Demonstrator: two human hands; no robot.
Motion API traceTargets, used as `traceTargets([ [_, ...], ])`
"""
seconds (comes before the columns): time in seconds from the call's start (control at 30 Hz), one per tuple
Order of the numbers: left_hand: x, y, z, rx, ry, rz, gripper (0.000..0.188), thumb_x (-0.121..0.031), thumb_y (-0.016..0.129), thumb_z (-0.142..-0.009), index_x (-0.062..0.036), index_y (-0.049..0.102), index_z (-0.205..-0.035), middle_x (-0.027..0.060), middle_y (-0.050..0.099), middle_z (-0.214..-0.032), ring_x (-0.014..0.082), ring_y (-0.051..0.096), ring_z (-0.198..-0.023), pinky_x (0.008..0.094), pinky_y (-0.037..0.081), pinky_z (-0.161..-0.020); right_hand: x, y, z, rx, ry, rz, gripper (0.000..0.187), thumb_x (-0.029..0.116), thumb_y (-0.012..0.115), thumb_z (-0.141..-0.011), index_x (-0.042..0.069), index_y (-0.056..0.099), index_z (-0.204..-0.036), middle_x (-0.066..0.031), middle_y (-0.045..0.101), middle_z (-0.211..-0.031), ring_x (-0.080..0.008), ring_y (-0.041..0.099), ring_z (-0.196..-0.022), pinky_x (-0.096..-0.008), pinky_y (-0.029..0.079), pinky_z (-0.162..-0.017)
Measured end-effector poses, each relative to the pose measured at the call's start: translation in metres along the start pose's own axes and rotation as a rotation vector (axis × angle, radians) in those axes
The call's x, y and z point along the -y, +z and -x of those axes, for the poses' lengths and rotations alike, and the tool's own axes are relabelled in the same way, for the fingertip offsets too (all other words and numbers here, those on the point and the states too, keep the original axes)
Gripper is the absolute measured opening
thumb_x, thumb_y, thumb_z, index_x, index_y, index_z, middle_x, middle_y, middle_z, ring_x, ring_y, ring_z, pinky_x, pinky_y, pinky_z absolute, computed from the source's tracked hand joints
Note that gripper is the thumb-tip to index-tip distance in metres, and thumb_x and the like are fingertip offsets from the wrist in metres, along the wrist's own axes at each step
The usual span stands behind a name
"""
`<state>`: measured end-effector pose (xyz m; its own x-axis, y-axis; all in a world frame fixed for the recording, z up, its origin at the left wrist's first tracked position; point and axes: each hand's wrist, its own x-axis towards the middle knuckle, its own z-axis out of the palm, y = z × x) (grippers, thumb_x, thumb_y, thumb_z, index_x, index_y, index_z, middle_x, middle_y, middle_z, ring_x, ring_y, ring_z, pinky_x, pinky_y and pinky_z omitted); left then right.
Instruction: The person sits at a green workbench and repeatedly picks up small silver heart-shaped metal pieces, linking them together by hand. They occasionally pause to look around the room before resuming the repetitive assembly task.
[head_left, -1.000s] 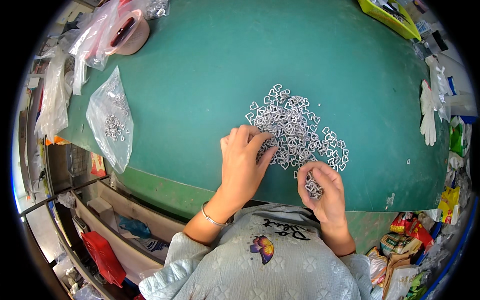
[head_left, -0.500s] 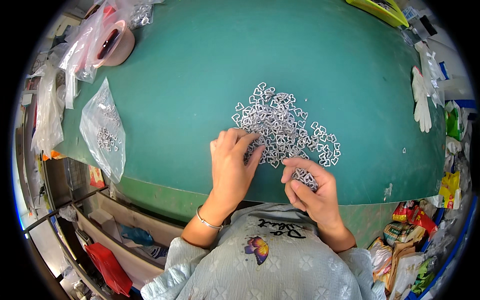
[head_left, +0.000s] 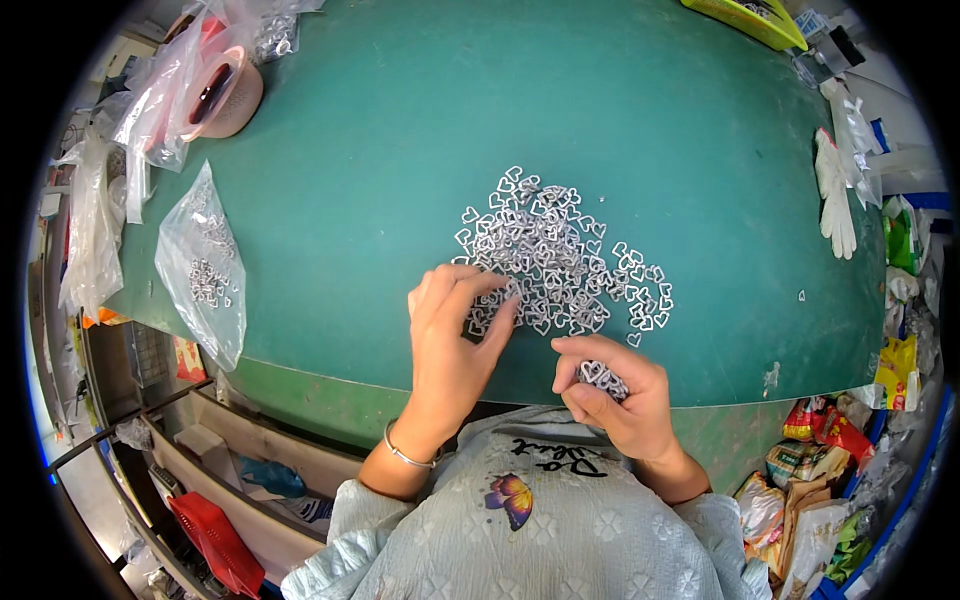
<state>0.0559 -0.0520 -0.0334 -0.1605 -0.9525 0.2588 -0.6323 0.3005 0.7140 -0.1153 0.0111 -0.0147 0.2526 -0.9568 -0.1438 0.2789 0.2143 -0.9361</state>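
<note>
A loose pile of small silver heart-shaped metal rings (head_left: 540,245) lies on the green tabletop in front of me. My left hand (head_left: 445,320) is at the pile's near left edge, its thumb and forefinger pinched on a heart-shaped ring (head_left: 511,289). Some rings lie under its curled fingers. Nearer to me on the right, my right hand (head_left: 622,395) is cupped around a clump of the same rings (head_left: 603,379), which shows between thumb and fingers. One single ring (head_left: 634,340) lies just beyond that hand, apart from the pile.
A clear plastic bag (head_left: 205,275) with more rings lies at the left. Behind it stands a pink basket (head_left: 235,105) beside plastic bags. A white glove (head_left: 833,195) lies at the right edge, and a yellow-green tray (head_left: 745,22) at the far right.
My right hand has drawn back slightly from the pile, and a single ring now shows beyond it. My left hand's thumb and forefinger have come together on a ring.
</note>
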Motion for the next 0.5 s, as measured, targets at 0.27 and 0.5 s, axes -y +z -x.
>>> traceTargets([
  [0.27,-0.011,-0.012,0.011,-0.023,-0.062,0.355,0.026,0.011,0.066,-0.062,0.0034,0.060,-0.086,0.0089,0.056,-0.085,0.0162,0.052,-0.078,0.0260,0.042,-0.071,0.003,0.004,0.000,-0.032,-0.017,0.115,0.034,-0.001,0.053,-0.082,-0.002,0.051,-0.116,-0.0062,0.057,-0.081,-0.0130,0.053,-0.075,-0.0256,0.044,-0.071],
  [0.5,-0.016,-0.019,0.013,-0.024,-0.040,0.496,0.026,0.009,0.068,-0.063,0.0027,0.062,-0.088,0.0091,0.056,-0.084,0.0164,0.055,-0.076,0.0259,0.045,-0.067,0.002,0.005,0.001,-0.050,-0.043,0.120,0.034,-0.003,0.053,-0.082,-0.003,0.050,-0.115,-0.0050,0.057,-0.081,-0.0115,0.053,-0.075,-0.0237,0.043,-0.070],
])
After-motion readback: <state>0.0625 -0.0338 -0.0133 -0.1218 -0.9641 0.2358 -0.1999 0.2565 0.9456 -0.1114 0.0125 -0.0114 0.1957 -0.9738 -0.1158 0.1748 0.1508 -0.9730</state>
